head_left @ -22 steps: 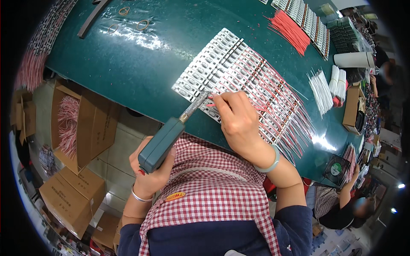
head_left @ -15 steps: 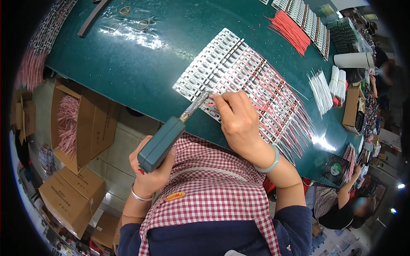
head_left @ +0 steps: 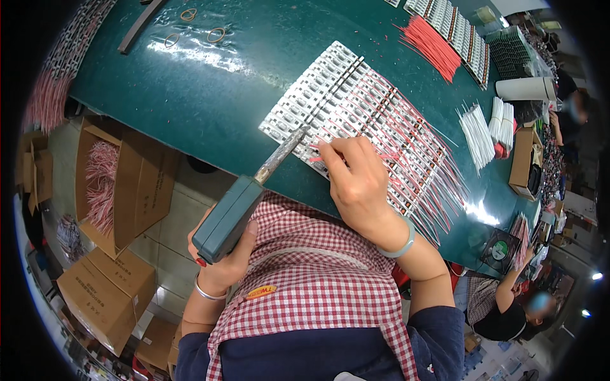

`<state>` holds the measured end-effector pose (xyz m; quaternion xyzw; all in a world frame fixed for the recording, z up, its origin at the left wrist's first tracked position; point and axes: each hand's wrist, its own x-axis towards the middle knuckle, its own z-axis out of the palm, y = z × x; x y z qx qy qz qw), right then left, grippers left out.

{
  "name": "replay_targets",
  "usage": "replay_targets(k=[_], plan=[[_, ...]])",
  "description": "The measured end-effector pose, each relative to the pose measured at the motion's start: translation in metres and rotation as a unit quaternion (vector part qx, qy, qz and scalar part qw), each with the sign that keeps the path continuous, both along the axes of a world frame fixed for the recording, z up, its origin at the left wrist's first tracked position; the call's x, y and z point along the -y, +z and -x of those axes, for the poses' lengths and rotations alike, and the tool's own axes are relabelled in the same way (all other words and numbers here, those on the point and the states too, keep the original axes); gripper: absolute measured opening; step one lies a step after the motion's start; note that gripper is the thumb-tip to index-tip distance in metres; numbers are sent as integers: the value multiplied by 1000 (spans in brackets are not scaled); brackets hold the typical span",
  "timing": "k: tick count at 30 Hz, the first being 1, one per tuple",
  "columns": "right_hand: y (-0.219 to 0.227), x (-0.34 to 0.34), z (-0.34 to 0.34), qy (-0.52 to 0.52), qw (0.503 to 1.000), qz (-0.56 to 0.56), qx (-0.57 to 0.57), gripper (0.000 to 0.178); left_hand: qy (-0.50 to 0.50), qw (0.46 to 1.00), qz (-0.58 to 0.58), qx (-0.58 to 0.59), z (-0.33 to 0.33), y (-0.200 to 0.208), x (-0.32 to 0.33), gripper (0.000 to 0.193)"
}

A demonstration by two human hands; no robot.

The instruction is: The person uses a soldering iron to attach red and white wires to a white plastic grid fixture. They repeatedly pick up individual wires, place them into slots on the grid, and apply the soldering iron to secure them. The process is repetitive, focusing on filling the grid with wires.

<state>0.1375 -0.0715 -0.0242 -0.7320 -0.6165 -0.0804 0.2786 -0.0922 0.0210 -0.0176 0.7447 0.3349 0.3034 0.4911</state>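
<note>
A dark green soldering gun (head_left: 229, 216) is gripped in my left hand (head_left: 223, 272), whose fingers wrap round its handle. Its metal tip points up and right, over the near left edge of a panel of small white parts (head_left: 305, 95). Just right of the tip, my right hand (head_left: 359, 184) is closed in a pinch at a red wire (head_left: 316, 159), low over the panel. Rows of thin red and white wires (head_left: 438, 190) trail from the panel's right side. The exact contact at my right fingertips is too small to make out.
Red wires (head_left: 432, 51) lie in a bundle at the far right, near white wire bundles (head_left: 476, 140). Rubber bands (head_left: 216, 35) and a dark bar (head_left: 136, 28) lie at the back left. Cardboard boxes (head_left: 108, 292) stand left of the green table (head_left: 165, 114). A co-worker (head_left: 505, 311) sits at the right.
The soldering gun in my left hand has drawn back down and left, so its tip stands farther from my right fingertips. My right hand has barely moved.
</note>
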Motion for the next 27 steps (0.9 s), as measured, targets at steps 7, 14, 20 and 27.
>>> replay_targets(k=[7, 14, 20, 27], plan=[[-3, 3, 9, -22, 999, -5, -41, 30, -16, 1000, -22, -7, 0, 4, -1, 22], [-9, 4, 6, -10, 1000, -11, -10, 31, -23, 1000, -7, -20, 2, 3, 1, 22], [-4, 2, 9, -22, 999, -18, -21, 29, -34, 999, -11, -41, 2, 10, 0, 21], [-3, 3, 7, 5, 1000, 2, -11, 29, -38, 999, -19, -33, 0, 6, 1, 20]])
